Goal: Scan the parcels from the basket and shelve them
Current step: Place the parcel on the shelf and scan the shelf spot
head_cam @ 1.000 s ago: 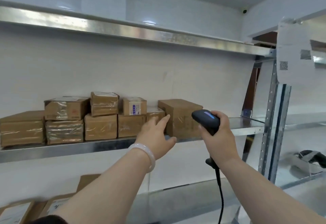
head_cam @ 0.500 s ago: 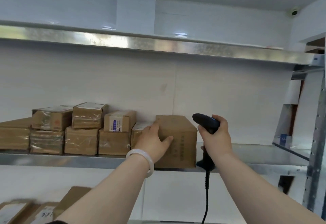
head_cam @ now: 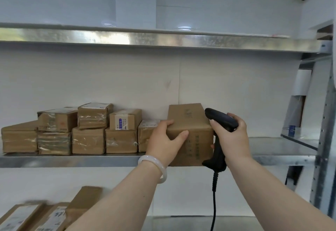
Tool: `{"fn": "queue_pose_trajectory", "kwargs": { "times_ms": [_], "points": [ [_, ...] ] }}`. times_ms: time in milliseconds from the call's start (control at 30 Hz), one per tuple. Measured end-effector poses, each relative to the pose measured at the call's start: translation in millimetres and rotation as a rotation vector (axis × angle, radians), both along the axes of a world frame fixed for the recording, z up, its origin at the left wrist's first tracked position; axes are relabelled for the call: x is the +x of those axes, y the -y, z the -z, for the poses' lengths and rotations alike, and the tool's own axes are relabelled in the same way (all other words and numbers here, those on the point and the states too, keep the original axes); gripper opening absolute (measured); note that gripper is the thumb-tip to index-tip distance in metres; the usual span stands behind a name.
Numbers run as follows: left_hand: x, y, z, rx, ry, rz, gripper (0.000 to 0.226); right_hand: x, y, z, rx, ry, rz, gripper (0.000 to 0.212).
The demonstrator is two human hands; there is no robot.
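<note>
On the middle metal shelf (head_cam: 91,160), I see my left hand (head_cam: 164,142) gripping the left front corner of a cardboard parcel (head_cam: 190,134), just right of stacked taped boxes (head_cam: 87,130). My right hand (head_cam: 231,138) is wrapped around a black corded barcode scanner (head_cam: 220,121) touching the parcel's right side.

The middle shelf (head_cam: 91,160) is shiny metal. Brown boxes sit on it in a row from the left end to the middle. Four lie right on the shelf beside a wide one (head_cam: 19,139) at the far left, and three smaller boxes sit on top of them. A bigger box (head_cam: 196,139) stands at the front edge, just right of the row. The right end is bare. The top shelf (head_cam: 163,39) holds a white block (head_cam: 135,3). On the bottom shelf (head_cam: 181,223), more boxes (head_cam: 54,216) lie at the left.
</note>
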State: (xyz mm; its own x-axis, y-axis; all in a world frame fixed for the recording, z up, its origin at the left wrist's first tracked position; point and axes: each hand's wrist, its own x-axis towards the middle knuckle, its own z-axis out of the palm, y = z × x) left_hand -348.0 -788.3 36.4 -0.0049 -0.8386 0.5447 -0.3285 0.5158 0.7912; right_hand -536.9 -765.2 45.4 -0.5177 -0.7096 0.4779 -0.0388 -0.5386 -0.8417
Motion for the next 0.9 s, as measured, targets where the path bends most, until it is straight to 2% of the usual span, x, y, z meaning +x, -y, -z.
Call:
{"fn": "queue_pose_trajectory", "kwargs": {
  "times_ms": [100, 267, 333, 533, 700, 800, 900],
  "points": [
    [7.9, -19.4, -1.9, -0.025, -0.064, 0.037, 0.040, 11.7, -28.9, 1.1, -0.080, -0.054, 0.054, 0.054],
    [28.0, -57.4, -2.1, -0.077, -0.066, 0.077, 0.036, 42.8, -82.0, 11.1, -0.207, -0.125, 0.149, 0.056],
    [36.5, -71.0, -0.9, -0.030, -0.046, 0.093, 0.046, 57.9, -101.6, 17.2, -0.225, -0.175, 0.197, 0.061],
    [55.5, -106.4, 14.0, 0.140, 0.047, 0.136, 0.100, 99.4, -143.7, 41.6, -0.238, -0.243, 0.233, 0.069],
    [62.4, -136.0, 42.1, 0.303, -0.047, 0.166, 0.127, 121.8, -173.2, 65.5, -0.294, -0.225, 0.133, 0.065],
    [65.6, -147.9, 54.2, 0.376, -0.101, 0.161, 0.132, 125.7, -181.7, 77.2, -0.275, -0.202, 0.043, 0.059],
    [69.8, -153.9, 68.6, 0.417, -0.138, 0.156, 0.121, 119.6, -184.7, 86.0, -0.205, -0.206, -0.028, 0.056]
  ]
}}
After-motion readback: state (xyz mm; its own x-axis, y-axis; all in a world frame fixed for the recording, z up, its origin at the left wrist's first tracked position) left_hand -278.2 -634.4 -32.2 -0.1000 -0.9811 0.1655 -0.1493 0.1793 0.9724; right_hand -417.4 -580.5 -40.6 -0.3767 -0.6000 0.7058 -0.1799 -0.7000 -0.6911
